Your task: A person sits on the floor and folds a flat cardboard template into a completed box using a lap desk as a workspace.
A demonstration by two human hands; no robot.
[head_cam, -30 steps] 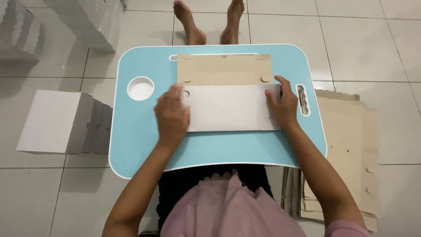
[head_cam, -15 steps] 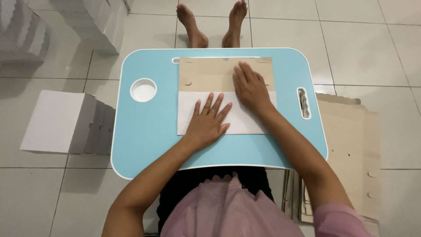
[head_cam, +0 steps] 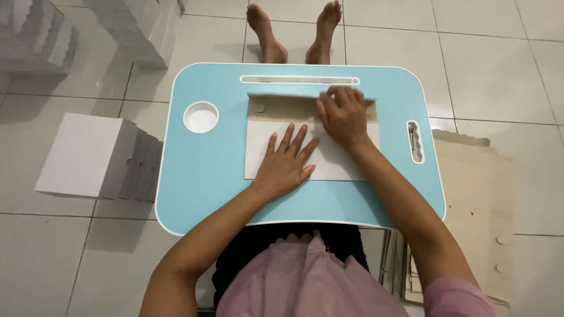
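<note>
Your left hand lies flat, pinning the cardboard box blank; your right hand pinches its folded flap. Uneven pressure may skew the crease.

The flat cardboard sheet looked matt, brown on its folded flap and white on its face, lying on a smooth, lightly glossy blue plastic lap table above shiny floor tiles.
</note>
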